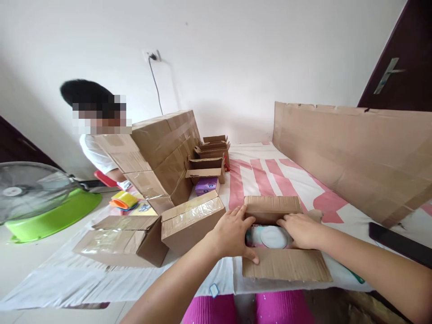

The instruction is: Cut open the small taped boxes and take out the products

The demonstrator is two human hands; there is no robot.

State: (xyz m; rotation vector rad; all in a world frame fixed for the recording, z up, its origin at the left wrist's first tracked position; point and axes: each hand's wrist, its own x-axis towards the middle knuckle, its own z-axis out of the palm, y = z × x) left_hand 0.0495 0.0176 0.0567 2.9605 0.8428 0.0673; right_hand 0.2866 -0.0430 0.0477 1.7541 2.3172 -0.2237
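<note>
Two hands at one small open brown cardboard box (275, 238) on the white table (101, 279) just before me. Head view: my left hand (232, 236) lies flat on the box's left side, fingers stretched toward its far flap, thumb down on the near flap; that grip is open and closes on nothing. My right hand (302, 229) rests palm down on the box's right rim, fingers loosely spread, holding nothing. Inside the box, between both hands, sits a pale round white-lidded pack (272, 237). Left of it lie two taped brown cartons (189, 220), with a large taped carton stack (162, 153) behind. A person in white (97, 155) sits beyond. A grey fan (23, 189) stands far left.
</note>
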